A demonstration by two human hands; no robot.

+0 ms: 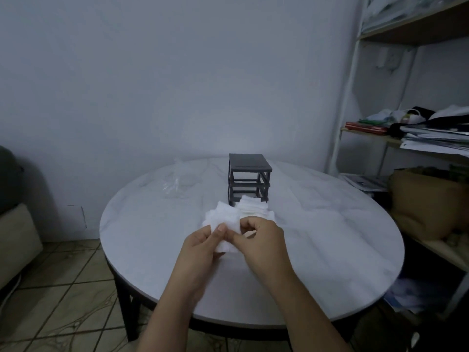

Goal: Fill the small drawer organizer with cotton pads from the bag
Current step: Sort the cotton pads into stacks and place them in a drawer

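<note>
A dark grey drawer organizer frame point(249, 177) stands upright at the middle of the round table; its slots look hollow. Just in front of it lies a heap of white cotton pads point(254, 207), seemingly piled in a pulled-out drawer that the pads hide. My left hand point(200, 250) and my right hand point(261, 240) meet above the table's near half, both pinching a bunch of white cotton pads point(223, 218) that fans out above my fingers. A crumpled clear plastic bag point(180, 180) rests to the left of the organizer.
The white marble-look table point(330, 224) has dark legs. A shelf unit point(406, 138) with papers, clothes and a brown bag stands at the right. A beige seat point(17, 237) is at the left, over a tiled floor.
</note>
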